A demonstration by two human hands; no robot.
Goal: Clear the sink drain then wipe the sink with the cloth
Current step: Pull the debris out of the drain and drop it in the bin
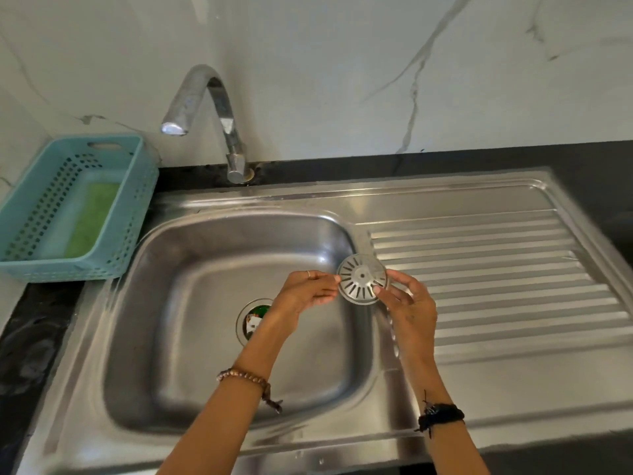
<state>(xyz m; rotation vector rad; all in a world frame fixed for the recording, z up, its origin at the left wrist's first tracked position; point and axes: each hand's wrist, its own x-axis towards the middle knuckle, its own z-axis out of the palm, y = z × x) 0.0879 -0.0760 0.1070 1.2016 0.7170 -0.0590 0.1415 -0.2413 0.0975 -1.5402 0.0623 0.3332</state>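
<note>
Strainer (362,279) lifted clear, pinched at its rim by left hand (308,293) and right hand (409,303), mid-frame over the sink (191,303) edge, likely to expose the drain (255,320); scraps visible inside. Green cloth (90,224) waits in the basket (133,200), upper left.

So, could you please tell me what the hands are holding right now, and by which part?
Both hands hold the round metal drain strainer by its rim: the left hand pinches the left edge, the right hand the right edge.
</note>
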